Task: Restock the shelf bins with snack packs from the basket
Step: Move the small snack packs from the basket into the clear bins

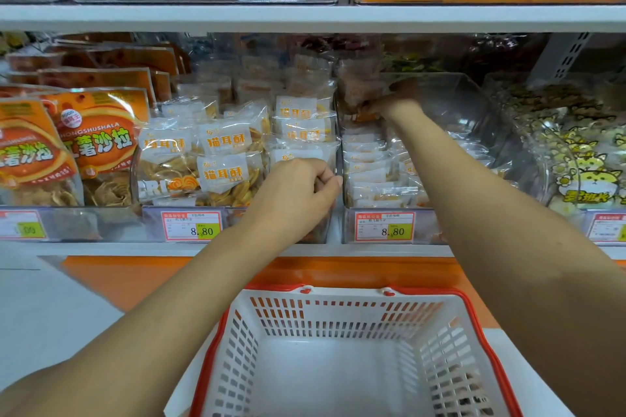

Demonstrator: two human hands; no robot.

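Tucking pack (363, 114) rearward: my right hand (394, 101) curls round it, deep in right bin (474, 105), filling back first, I judge. Left hand (298, 193) grips left bin (233, 213) wall, steadying. Basket (338, 308) below both grips shows no packs.
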